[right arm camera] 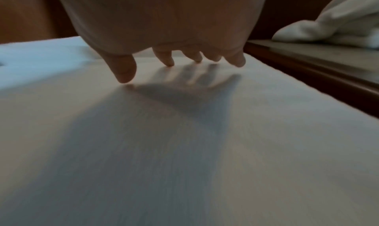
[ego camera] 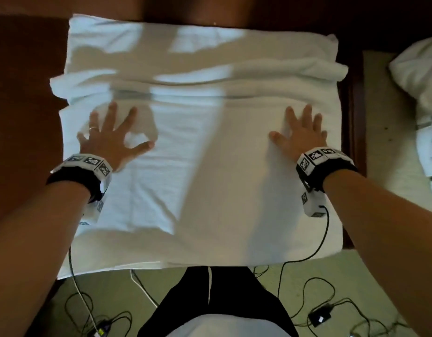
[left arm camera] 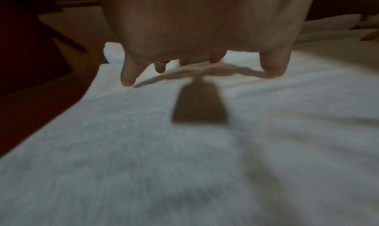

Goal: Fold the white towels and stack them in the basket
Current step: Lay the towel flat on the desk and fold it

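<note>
The worktop point(ego camera: 28, 93) is dark brown wood and carries the white towel point(ego camera: 200, 166), which is spread nearly flat and covers most of the surface. The towel's near edge hangs slightly over the front edge of the worktop, toward the person. A fold ridge runs across the towel from left to right in its far half, with the layer beyond it lying a little rumpled.

A pile of unfolded white towels point(ego camera: 419, 98) lies to the right, well apart from the spread towel, on a separate lighter surface.

The floor point(ego camera: 295, 283) below the near edge is pale green and carries several black cables and a small black box.

The left hand point(ego camera: 113, 137) rests palm down on the left part of the towel, just short of the fold ridge. Its fingers point(left arm camera: 128, 77) are straight and spread, with the tips touching the cloth; a ring sits on one finger. It grips nothing.

The right hand point(ego camera: 300, 135) rests palm down on the right part of the towel, level with the left hand. Its fingers point(right arm camera: 125, 72) are straight and spread, tips touching the cloth, gripping nothing.

Each wrist carries a black band with white marker blocks.
</note>
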Tool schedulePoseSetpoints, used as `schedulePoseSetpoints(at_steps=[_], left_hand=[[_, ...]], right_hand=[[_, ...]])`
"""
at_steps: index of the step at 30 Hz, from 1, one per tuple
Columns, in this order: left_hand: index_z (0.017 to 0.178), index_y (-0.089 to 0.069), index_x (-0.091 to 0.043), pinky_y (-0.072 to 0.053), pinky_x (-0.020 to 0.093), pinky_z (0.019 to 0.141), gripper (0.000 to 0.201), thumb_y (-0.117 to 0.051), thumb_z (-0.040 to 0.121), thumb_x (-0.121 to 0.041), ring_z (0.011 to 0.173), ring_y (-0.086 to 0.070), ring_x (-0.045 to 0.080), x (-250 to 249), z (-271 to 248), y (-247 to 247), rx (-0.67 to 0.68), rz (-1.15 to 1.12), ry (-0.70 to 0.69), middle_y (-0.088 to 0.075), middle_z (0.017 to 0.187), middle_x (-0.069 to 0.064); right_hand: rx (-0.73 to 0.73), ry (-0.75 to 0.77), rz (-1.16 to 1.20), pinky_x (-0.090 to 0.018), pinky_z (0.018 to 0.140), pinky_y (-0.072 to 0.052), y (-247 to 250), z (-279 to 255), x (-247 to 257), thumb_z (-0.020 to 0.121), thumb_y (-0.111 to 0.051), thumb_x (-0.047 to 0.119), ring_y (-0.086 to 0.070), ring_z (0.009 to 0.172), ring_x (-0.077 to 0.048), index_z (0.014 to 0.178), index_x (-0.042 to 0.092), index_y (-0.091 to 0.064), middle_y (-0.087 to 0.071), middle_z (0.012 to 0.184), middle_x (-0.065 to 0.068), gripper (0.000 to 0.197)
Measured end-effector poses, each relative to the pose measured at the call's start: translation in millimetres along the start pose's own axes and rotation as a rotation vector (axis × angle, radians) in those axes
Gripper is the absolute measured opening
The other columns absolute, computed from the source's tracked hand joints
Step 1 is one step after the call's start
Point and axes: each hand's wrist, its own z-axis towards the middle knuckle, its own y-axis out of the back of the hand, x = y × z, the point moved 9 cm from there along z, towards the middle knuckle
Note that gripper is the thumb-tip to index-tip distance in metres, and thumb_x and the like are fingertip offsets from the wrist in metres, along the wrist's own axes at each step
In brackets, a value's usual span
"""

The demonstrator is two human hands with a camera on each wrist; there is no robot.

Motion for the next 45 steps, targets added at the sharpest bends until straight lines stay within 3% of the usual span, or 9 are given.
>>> schedulePoseSetpoints(at_steps=[9,18,22,25,30,37,41,43,45], left_hand=[[0.142,0.033,-0.056,-0.009,0.077,0.111,0.098,-0.009,0.065,-0.101,0.149,0.024,0.041,-6.3,-103.5,-92.0,0.110,-0.006,0.001,0.050,0.151,-0.008],[0.136,0.034,-0.064,-0.006,0.077,0.112,0.096,-0.027,0.070,-0.097,0.150,0.022,0.038,-16.7,-27.9,-35.2,0.028,0.026,-0.015,0.045,0.153,-0.014],[0.147,0.027,-0.053,-0.009,0.067,0.119,0.097,-0.025,0.075,-0.092,0.154,0.013,0.032,-15.5,-40.5,-32.5,-0.049,0.055,-0.056,0.035,0.161,-0.008],[0.156,0.018,-0.040,-0.014,0.063,0.120,0.093,-0.019,0.084,-0.087,0.154,0.004,0.034,-8.5,-93.8,-71.1,-0.155,0.048,-0.132,0.022,0.166,0.002],[0.161,0.005,-0.029,-0.019,0.069,0.115,0.095,-0.008,0.085,-0.085,0.153,-0.001,0.042,41.8,-167.1,-158.7,-0.091,0.078,-0.084,0.020,0.167,0.006],[0.161,0.001,-0.027,-0.015,0.071,0.112,0.121,-0.025,0.068,-0.100,0.152,0.002,0.042,-1.4,-164.4,-162.7,-0.241,0.227,-0.303,0.014,0.168,0.009],[0.161,-0.010,-0.032,-0.026,0.074,0.106,0.104,-0.058,0.079,-0.073,0.150,-0.010,0.045,-10.8,-171.4,-166.7,-0.265,0.248,-0.312,0.004,0.169,0.009],[0.158,-0.027,-0.026,-0.033,0.072,0.102,0.097,-0.080,0.078,-0.037,0.145,-0.028,0.049,-13.8,-188.2,-170.2,-0.325,0.250,-0.337,-0.017,0.166,0.013],[0.153,-0.038,-0.021,-0.042,0.070,0.095,0.099,-0.087,0.067,-0.009,0.135,-0.044,0.051,-12.9,-205.8,-175.0,-0.365,0.232,-0.388,-0.034,0.159,0.015]], right_hand=[[0.157,-0.003,-0.043,-0.071,0.113,-0.005,-89.7,-126.1,-32.7,0.087,-0.025,0.080,0.032,0.143,-0.037,0.145,0.048,0.028,0.045,0.152,-0.001,0.085],[0.012,0.048,-0.075,-0.075,0.110,-0.005,-42.6,-48.4,-15.4,0.084,-0.030,0.082,0.025,0.147,-0.037,0.149,0.050,0.017,0.035,0.158,0.001,0.086],[-0.035,0.060,-0.048,-0.068,0.115,-0.008,-40.0,-62.2,-16.5,0.090,-0.035,0.074,0.019,0.149,-0.032,0.154,0.041,0.006,0.028,0.161,-0.002,0.083],[-0.118,0.091,-0.073,-0.062,0.118,-0.007,-65.6,-117.3,-34.2,0.094,-0.030,0.070,0.017,0.150,-0.032,0.155,0.035,0.005,0.027,0.161,-0.005,0.079],[-0.033,0.047,-0.105,-0.057,0.121,-0.010,-131.1,-186.7,-95.7,0.092,-0.016,0.074,0.023,0.148,-0.032,0.150,0.043,0.022,0.035,0.158,-0.005,0.077],[-0.109,0.396,-0.328,-0.060,0.119,0.002,-139.9,-200.2,-39.3,0.079,-0.031,0.089,0.025,0.147,-0.037,0.153,0.035,0.022,0.036,0.157,-0.009,0.105],[-0.095,0.355,-0.393,-0.061,0.118,-0.017,-158.0,-200.5,-38.7,0.085,-0.070,0.042,0.012,0.148,-0.044,0.155,0.031,0.016,0.024,0.160,-0.017,0.111],[-0.177,0.378,-0.371,-0.059,0.111,-0.032,-160.7,-216.1,-41.1,0.078,-0.070,0.003,-0.012,0.148,-0.047,0.158,0.025,-0.011,-0.005,0.163,-0.021,0.103],[-0.232,0.446,-0.340,-0.056,0.098,-0.046,-160.1,-232.5,-43.5,0.068,-0.061,-0.011,-0.039,0.137,-0.047,0.149,0.015,-0.041,-0.035,0.155,-0.022,0.088]])
